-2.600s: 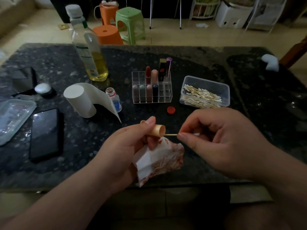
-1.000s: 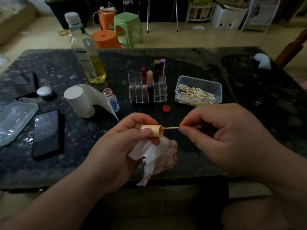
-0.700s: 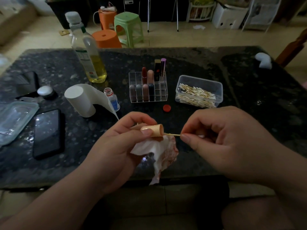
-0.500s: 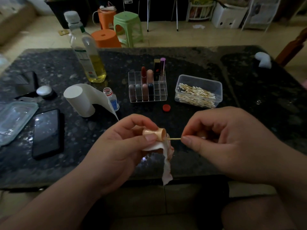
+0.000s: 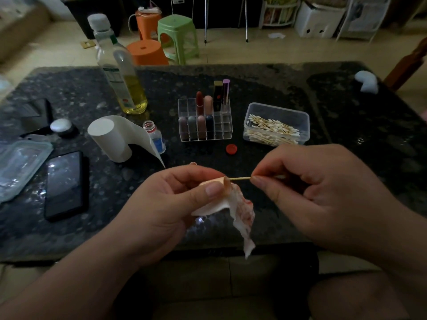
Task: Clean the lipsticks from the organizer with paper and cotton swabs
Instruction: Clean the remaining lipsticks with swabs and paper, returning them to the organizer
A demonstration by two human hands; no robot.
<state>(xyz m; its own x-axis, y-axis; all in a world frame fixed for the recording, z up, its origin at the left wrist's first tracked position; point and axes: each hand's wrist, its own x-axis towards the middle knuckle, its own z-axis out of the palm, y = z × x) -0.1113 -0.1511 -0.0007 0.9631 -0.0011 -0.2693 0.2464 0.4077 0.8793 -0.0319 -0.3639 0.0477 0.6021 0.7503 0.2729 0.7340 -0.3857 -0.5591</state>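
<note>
Left grip (image 5: 161,204) pinches lipstick tube (image 5: 224,181), paper (image 5: 241,211); right grip (image 5: 323,192) pinches swab (image 5: 239,178) | over table's (image 5: 69,245) near edge

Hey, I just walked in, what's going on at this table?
A person is cleaning a lipstick piece over the table. The left hand grips a peach tube together with a red-stained paper that hangs below it. The right hand pinches a swab, whose far end meets the tube's open mouth. Behind them stand the organizer with several lipsticks in it, a box of swabs to its right and a paper roll to its left.
</note>
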